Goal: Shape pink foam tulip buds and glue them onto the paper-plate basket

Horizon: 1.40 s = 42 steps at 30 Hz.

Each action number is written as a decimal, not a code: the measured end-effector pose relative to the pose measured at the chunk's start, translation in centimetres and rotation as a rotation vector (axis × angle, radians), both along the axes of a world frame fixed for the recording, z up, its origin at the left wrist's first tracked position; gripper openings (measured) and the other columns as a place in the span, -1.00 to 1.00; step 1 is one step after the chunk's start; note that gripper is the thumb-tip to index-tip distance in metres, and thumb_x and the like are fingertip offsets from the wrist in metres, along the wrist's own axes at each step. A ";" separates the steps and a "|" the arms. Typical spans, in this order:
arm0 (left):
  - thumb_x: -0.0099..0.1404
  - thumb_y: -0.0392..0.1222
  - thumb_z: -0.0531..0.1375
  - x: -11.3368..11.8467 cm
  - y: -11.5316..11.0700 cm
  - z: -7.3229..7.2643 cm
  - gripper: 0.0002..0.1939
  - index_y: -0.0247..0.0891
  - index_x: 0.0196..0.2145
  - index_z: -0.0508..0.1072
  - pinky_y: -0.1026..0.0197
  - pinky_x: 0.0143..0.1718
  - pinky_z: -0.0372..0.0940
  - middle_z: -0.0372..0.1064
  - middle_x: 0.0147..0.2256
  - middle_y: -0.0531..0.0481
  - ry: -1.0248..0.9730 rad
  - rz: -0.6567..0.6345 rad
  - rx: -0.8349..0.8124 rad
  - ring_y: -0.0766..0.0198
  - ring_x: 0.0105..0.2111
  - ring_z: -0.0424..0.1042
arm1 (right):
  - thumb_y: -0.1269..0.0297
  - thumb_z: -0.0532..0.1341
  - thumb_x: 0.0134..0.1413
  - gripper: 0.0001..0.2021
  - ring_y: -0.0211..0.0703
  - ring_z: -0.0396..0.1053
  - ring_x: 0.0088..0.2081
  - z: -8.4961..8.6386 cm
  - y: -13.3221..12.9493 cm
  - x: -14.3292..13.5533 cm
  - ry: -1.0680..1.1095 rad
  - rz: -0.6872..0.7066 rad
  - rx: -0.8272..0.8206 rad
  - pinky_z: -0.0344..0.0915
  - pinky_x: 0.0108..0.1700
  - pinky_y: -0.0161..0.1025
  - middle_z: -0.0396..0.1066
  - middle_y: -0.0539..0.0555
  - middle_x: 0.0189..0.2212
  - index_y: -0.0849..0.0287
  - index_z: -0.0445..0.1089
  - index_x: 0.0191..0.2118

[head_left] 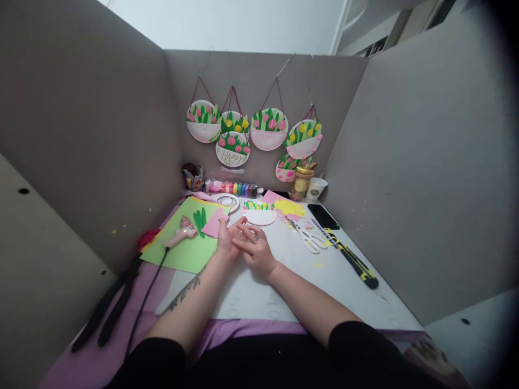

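My left hand (227, 240) is turned palm up above the white board, its fingers stretched out. My right hand (259, 253) lies across it, with extended fingers touching the left palm and fingers. No object shows in either hand. Just beyond them is a paper-plate basket (259, 217) with green leaves and small pink and yellow tulips. Left of my hands, a pink sheet (214, 223) and dark green paper leaves (200, 221) rest on light green paper (188, 260). A glue gun (183, 232) with a black cord lies there too.
White-handled scissors (311, 239), a yellow-black utility knife (357, 266) and a phone (323, 216) lie right. Yellow paper (290, 207), a paper cup (316, 189) and a colourful row of packs (239, 188) stand behind. Finished plates (269, 139) hang on the grey partition.
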<state>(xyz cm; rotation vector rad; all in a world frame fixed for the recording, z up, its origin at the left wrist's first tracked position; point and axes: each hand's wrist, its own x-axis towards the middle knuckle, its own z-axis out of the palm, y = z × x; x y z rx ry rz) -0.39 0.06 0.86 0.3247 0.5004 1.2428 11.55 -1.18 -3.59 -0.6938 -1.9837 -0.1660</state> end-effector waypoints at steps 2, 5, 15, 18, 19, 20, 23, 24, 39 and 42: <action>0.28 0.39 -0.31 0.1 -0.1 0.0 -0.17 -0.37 -0.14 0.42 0.05 -0.28 0.40 0.40 -0.33 -0.25 -0.006 -0.001 -0.011 0.03 -0.29 0.47 | 0.47 0.15 0.00 -0.59 0.04 0.17 0.09 0.0 0.1 -0.1 0.024 -0.020 -0.022 0.26 0.12 0.08 0.28 0.06 0.21 0.03 0.52 -0.05; 0.28 0.39 -0.30 0.1 -0.1 0.1 -0.16 -0.41 -0.14 0.41 0.09 -0.28 0.40 0.38 -0.33 -0.25 -0.021 0.001 0.003 0.06 -0.30 0.46 | 0.50 0.14 -0.02 -0.59 0.04 0.18 0.07 0.0 0.1 0.0 0.059 -0.039 -0.039 0.27 0.10 0.10 0.28 0.04 0.20 0.02 0.54 -0.08; 0.29 0.39 -0.32 0.0 -0.1 0.2 -0.17 -0.40 -0.16 0.41 0.12 -0.27 0.38 0.38 -0.33 -0.23 -0.038 0.004 0.026 0.09 -0.31 0.44 | 0.50 0.14 -0.04 -0.60 0.03 0.18 0.07 0.2 0.1 0.1 0.046 -0.062 -0.024 0.26 0.10 0.06 0.27 0.03 0.21 0.02 0.55 -0.11; 0.29 0.39 -0.35 -0.1 -0.1 0.3 -0.14 -0.41 -0.14 0.41 0.15 -0.35 0.37 0.37 -0.36 -0.20 -0.035 0.007 0.029 0.13 -0.37 0.42 | 0.51 0.15 -0.04 -0.62 0.01 0.19 0.07 0.0 0.1 0.4 0.029 -0.048 -0.016 0.25 0.11 0.04 0.29 0.00 0.20 -0.01 0.57 -0.17; 0.29 0.38 -0.36 -0.1 -0.1 0.4 -0.14 -0.41 -0.14 0.41 0.16 -0.37 0.36 0.36 -0.38 -0.18 -0.024 0.014 0.026 0.14 -0.40 0.41 | 0.51 0.15 -0.04 -0.63 0.01 0.18 0.08 0.0 0.1 0.4 0.016 -0.032 -0.012 0.24 0.11 0.03 0.28 0.00 0.20 -0.01 0.57 -0.17; 0.29 0.38 -0.36 -0.1 -0.1 0.4 -0.14 -0.40 -0.14 0.40 0.15 -0.37 0.36 0.35 -0.39 -0.17 -0.012 0.023 0.019 0.14 -0.41 0.41 | 0.50 0.16 -0.05 -0.62 0.01 0.17 0.09 -0.1 0.0 0.4 0.001 -0.020 -0.012 0.23 0.12 0.03 0.28 0.00 0.21 -0.02 0.57 -0.16; 0.29 0.37 -0.35 0.1 -0.2 0.5 -0.17 -0.38 -0.14 0.39 0.07 -0.29 0.38 0.37 -0.36 -0.19 0.020 0.031 -0.004 0.08 -0.35 0.44 | 0.47 0.16 -0.04 -0.58 0.04 0.15 0.12 -0.2 0.0 0.1 -0.039 -0.032 -0.039 0.21 0.14 0.05 0.24 0.02 0.24 0.00 0.53 -0.06; 0.30 0.37 -0.35 0.1 -0.2 0.5 -0.18 -0.37 -0.14 0.39 0.06 -0.27 0.38 0.38 -0.34 -0.20 0.022 0.033 -0.009 0.06 -0.33 0.45 | 0.47 0.16 -0.04 -0.57 0.05 0.15 0.12 -0.2 0.0 0.0 -0.039 -0.052 -0.048 0.22 0.13 0.06 0.24 0.03 0.24 0.01 0.52 -0.04; 0.30 0.36 -0.35 -0.2 0.0 0.4 -0.18 -0.37 -0.12 0.39 0.13 -0.36 0.36 0.35 -0.39 -0.16 0.000 0.071 -0.015 0.14 -0.42 0.41 | 0.47 0.13 0.01 -0.62 0.02 0.23 0.04 0.0 -0.3 -0.3 -0.005 -0.103 0.009 0.27 0.07 0.02 0.34 0.06 0.15 0.02 0.55 -0.10; 0.31 0.36 -0.34 -0.4 0.2 0.2 -0.18 -0.39 -0.10 0.38 0.12 -0.37 0.36 0.35 -0.42 -0.14 0.011 0.075 -0.008 0.15 -0.45 0.40 | 0.47 0.13 0.01 -0.64 0.01 0.22 0.06 0.0 -0.5 -0.3 -0.011 -0.044 0.043 0.24 0.09 0.02 0.36 0.05 0.14 0.01 0.56 -0.14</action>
